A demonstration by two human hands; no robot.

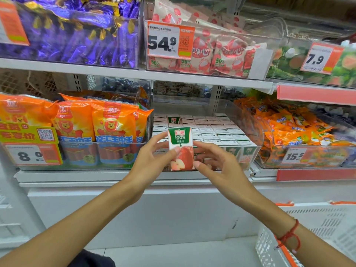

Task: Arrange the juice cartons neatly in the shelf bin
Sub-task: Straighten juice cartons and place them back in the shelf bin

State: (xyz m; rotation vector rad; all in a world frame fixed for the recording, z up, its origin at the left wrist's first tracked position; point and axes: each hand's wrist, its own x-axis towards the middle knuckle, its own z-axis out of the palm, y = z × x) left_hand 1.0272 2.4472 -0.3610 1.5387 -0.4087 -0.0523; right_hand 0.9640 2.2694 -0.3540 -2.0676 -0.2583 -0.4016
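From the head camera, the clear shelf bin (248, 120) on the middle shelf serves as the landmark. Inside it, rows of juice cartons (212, 130) already stand upright and close together, tops showing, filling most of the bin from the back wall towards the front. One green carton (173, 119) near the bin's back left sits higher than its neighbours and looks out of line.

Just in front of the bin's front wall, the person holds a single apple juice carton (180, 148) upright, label facing the camera. The left hand (152, 157) pinches its left edge with curled fingers and thumb; the right hand (213, 162) grips its right edge and lower corner the same way.

The arranging looks largely done: what seems left is setting this held carton into a gap, probably at the bin's front left, and levelling the raised one.

To the left of the bin stand orange sausage packs (111, 128).
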